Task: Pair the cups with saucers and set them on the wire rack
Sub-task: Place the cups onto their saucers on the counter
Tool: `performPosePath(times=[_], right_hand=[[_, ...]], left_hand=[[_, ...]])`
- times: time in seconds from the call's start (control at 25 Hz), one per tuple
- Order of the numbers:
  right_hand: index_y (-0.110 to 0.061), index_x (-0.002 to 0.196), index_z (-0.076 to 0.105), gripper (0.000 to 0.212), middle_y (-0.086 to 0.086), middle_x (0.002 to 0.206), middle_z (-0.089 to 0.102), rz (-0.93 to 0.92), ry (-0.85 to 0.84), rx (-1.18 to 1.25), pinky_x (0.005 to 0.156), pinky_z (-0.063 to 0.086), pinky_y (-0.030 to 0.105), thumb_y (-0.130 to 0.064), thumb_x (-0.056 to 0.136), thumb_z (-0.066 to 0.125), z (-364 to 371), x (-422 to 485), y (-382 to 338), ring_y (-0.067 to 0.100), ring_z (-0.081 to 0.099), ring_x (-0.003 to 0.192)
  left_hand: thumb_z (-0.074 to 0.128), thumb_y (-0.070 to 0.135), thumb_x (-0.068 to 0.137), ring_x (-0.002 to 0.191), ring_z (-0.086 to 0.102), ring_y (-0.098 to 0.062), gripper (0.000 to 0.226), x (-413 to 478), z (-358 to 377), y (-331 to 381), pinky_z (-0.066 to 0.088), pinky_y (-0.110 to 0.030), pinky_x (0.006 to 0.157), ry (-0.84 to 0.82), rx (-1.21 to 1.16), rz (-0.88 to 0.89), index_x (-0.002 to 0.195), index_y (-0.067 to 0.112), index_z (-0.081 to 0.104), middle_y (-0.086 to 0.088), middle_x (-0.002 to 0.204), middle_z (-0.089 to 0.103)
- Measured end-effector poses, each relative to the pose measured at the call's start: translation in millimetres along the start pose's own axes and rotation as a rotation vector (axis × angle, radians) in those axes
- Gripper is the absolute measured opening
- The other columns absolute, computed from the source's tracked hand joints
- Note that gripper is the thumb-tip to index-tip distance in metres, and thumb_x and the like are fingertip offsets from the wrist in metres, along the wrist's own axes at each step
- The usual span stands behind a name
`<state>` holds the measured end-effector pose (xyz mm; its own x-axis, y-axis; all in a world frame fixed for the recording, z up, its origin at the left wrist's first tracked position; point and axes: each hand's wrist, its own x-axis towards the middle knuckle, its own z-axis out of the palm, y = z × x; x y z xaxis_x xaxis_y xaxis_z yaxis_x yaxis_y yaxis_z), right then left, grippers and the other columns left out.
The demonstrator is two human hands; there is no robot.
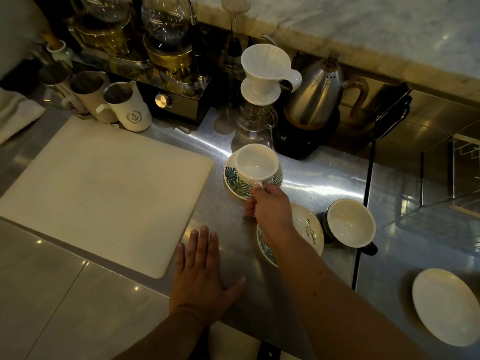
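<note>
My right hand (270, 203) pinches the handle of a white cup (255, 163), which sits on or just over a leaf-patterned saucer (235, 181); I cannot tell if they touch. A second leaf-patterned saucer (309, 229) with handwriting lies under my right forearm. To its right a dark cup with a white inside (350, 223) stands on the steel counter. A plain white saucer (446, 305) lies at the lower right. My left hand (201, 276) rests flat on the counter, fingers spread. The wire rack (462, 162) shows at the right edge.
A white mat (104, 188) covers the counter's left part. Behind the cups stand a glass server with a white dripper (262, 71), a steel kettle (317, 94) on a black base, several metal pitchers (127, 107) and a siphon brewer (166, 48).
</note>
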<state>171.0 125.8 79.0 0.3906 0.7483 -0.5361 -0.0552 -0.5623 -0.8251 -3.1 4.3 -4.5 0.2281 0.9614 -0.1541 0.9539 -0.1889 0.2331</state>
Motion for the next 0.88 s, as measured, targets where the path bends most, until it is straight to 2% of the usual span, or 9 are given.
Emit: performPosePath(times=[0.16, 0.36, 0.52, 0.72, 0.8, 0.88], right_hand=[[-0.023, 0.08, 0.067, 0.025, -0.002, 0.057, 0.068, 0.028, -0.005, -0.015, 0.074, 0.063, 0.055, -0.029, 0.101, 0.056, -0.1, 0.3, -1.0, 0.014, 0.066, 0.056], [-0.021, 0.077, 0.066, 0.029, 0.013, 0.074, 0.071, -0.048, -0.004, -0.168, 0.077, 0.062, 0.052, -0.03, 0.102, 0.054, -0.5, -1.4, 1.7, 0.032, 0.071, 0.071], [-0.016, 0.078, 0.067, 0.033, 0.011, 0.076, 0.071, -0.095, -0.003, -0.266, 0.07, 0.055, 0.039, -0.033, 0.102, 0.051, -3.7, -0.1, 0.7, 0.022, 0.066, 0.067], [-0.015, 0.087, 0.067, 0.027, 0.009, 0.081, 0.072, -0.109, -0.021, -0.296, 0.074, 0.056, 0.041, -0.029, 0.102, 0.05, -10.8, -1.8, 0.1, 0.026, 0.069, 0.078], [-0.023, 0.099, 0.065, 0.013, 0.001, 0.086, 0.072, -0.143, 0.001, -0.31, 0.064, 0.051, 0.029, -0.028, 0.1, 0.053, -17.2, -5.1, -1.8, 0.015, 0.068, 0.078], [-0.03, 0.109, 0.061, 0.013, -0.009, 0.085, 0.069, -0.182, 0.039, -0.353, 0.057, 0.039, 0.018, -0.028, 0.097, 0.056, -26.6, -13.0, -2.7, -0.001, 0.065, 0.073]], left_hand=[[0.037, 0.091, 0.08, 0.159, 0.001, -0.031, 0.117, 0.7, -0.6, 0.9, 0.009, -0.058, 0.124, -0.014, 0.002, -0.014, 0.163, 0.014, 0.007, -0.012, 0.172, 0.009], [0.036, 0.091, 0.08, 0.158, 0.004, -0.032, 0.117, 0.1, -2.4, 1.6, 0.009, -0.058, 0.124, -0.016, 0.011, -0.014, 0.163, 0.012, 0.011, -0.014, 0.171, 0.013], [0.035, 0.09, 0.08, 0.158, 0.004, -0.032, 0.116, -0.2, -3.6, 2.4, 0.01, -0.058, 0.124, -0.015, 0.016, -0.016, 0.162, 0.011, 0.013, -0.014, 0.171, 0.012], [0.035, 0.089, 0.08, 0.159, 0.002, -0.031, 0.115, -0.1, -3.1, 1.6, 0.007, -0.057, 0.124, -0.008, 0.017, -0.014, 0.163, 0.012, 0.012, -0.013, 0.172, 0.011], [0.034, 0.09, 0.081, 0.159, 0.002, -0.031, 0.115, 0.2, -2.5, 2.3, 0.006, -0.056, 0.124, -0.005, 0.015, -0.01, 0.163, 0.012, 0.011, -0.014, 0.172, 0.011], [0.034, 0.09, 0.081, 0.159, 0.001, -0.031, 0.115, 0.2, -2.0, 2.2, 0.005, -0.056, 0.124, -0.008, 0.018, -0.011, 0.163, 0.013, 0.01, -0.013, 0.172, 0.01]])
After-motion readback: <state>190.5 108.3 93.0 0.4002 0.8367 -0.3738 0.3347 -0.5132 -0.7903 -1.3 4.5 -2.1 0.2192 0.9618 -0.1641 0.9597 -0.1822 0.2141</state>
